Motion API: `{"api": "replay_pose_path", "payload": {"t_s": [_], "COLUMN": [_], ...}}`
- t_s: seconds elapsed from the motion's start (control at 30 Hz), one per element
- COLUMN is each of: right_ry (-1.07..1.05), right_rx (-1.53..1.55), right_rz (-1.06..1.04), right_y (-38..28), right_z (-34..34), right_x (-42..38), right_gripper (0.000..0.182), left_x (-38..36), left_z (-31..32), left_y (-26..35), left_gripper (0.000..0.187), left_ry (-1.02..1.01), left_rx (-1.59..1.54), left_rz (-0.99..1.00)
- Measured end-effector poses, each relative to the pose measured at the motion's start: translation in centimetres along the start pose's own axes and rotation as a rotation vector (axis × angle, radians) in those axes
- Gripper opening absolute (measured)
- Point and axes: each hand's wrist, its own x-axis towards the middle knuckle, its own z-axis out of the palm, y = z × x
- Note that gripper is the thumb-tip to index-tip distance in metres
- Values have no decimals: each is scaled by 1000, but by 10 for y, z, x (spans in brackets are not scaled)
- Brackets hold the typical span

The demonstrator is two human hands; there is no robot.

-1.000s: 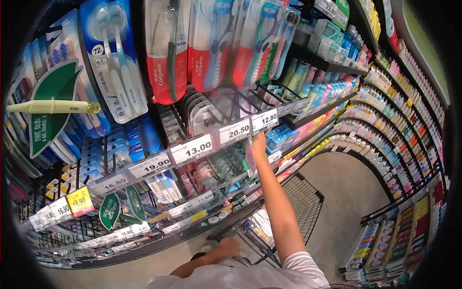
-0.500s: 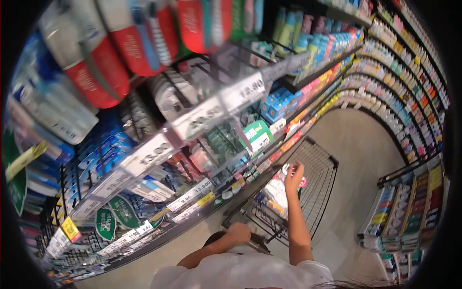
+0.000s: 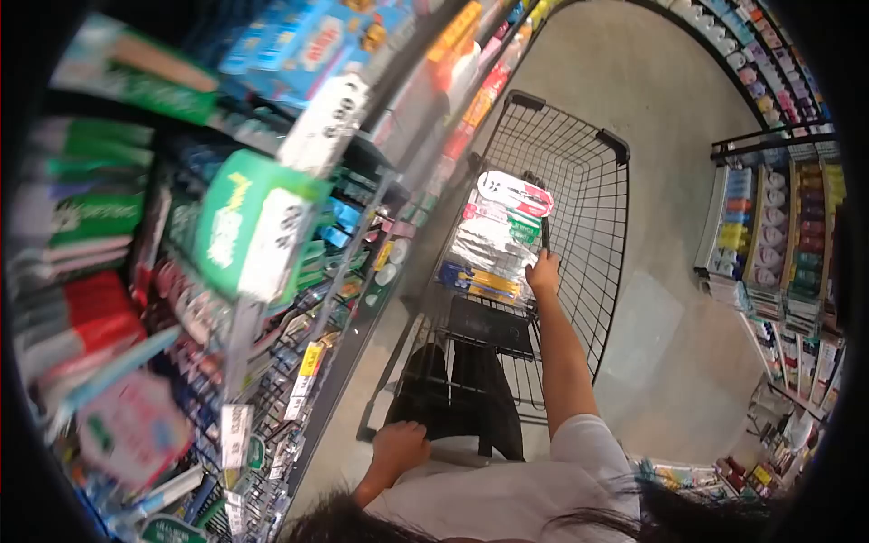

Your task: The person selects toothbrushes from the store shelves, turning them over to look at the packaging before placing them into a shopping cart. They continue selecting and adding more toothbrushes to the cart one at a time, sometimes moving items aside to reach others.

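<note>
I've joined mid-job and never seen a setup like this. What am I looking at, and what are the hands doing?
There's no robot here: a person works with two bare hands. All three pictures come from one camera on their head, looking forward and down, which explains the round, bent view. The last is the current one.

Below is a wire shopping cart. A pile of packages lies in it, near the handle end. Store shelves with packaged goods and price tags run along the left.

The right hand is at the pile's right edge; I can't tell whether it grips anything. The left hand is curled, low in the picture; anything inside it is hidden.
</note>
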Motion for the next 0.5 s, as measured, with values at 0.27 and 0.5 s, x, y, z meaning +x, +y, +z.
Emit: {"api": "replay_pose_path", "payload": {"t_s": [0.27, 0.5], "right_ry": [14, 55], "right_rx": [-252, -197], "right_rz": [-111, -129], "right_y": [-20, -12], "right_z": [66, 72], "right_x": [94, 110], "right_gripper": [70, 74], "left_x": [7, 0], "left_z": [7, 9], "left_y": [-1, -5], "left_gripper": [16, 16], "left_ry": [64, -59], "left_rx": [-36, 20], "left_rz": [-51, -66]}}
